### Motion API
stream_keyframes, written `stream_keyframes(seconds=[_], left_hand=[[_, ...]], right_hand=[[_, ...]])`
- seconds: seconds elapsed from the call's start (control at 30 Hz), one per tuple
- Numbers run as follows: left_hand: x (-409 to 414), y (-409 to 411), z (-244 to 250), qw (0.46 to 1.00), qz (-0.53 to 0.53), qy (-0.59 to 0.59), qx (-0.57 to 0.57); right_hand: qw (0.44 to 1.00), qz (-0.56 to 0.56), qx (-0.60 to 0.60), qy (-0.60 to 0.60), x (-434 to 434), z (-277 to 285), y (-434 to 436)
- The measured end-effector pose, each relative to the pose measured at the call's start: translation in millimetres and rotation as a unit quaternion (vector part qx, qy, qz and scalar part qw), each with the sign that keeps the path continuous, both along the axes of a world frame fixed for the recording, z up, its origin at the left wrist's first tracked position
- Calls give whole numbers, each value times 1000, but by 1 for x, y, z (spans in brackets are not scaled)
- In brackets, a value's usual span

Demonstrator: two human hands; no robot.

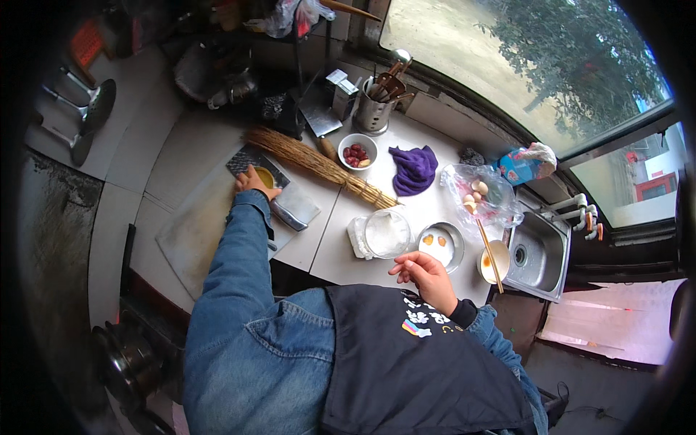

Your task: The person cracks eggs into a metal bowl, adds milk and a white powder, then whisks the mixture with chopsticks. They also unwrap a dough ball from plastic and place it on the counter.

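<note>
My left hand reaches over the cutting board, with thumb and fingers around a yellowish round lid or shallow dish. Under and beside it lies a dark patterned flat piece. A cleaver rests just to the right of that hand. My right hand hovers with nothing in it, fingers loosely apart, near the front rim of a metal bowl. White powder and two egg yolks are inside the bowl. Left of it stands a clear plastic container of white powder.
A straw brush lies across the counter. Behind it are a bowl of red dates, a purple cloth and a utensil holder. Eggshells sit in a plastic bag. Chopsticks cross a bowl beside the sink.
</note>
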State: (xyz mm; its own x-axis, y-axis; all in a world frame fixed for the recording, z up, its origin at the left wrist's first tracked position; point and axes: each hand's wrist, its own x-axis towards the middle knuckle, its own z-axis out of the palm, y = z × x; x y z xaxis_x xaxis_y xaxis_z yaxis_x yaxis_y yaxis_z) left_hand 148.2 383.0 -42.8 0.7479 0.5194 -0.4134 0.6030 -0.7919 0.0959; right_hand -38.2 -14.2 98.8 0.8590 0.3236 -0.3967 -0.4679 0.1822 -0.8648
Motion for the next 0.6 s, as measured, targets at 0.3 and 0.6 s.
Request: stream_keyframes(seconds=[0.3, 0.6], left_hand=[[-47, -64, 91, 872, -172, -324, -324], [-151, -211, 155, 663, -388, -322, -554]], right_hand=[[996, -81, -20, -33, -9, 2, -15], [995, -32, 87, -25, 12, 18, 5]])
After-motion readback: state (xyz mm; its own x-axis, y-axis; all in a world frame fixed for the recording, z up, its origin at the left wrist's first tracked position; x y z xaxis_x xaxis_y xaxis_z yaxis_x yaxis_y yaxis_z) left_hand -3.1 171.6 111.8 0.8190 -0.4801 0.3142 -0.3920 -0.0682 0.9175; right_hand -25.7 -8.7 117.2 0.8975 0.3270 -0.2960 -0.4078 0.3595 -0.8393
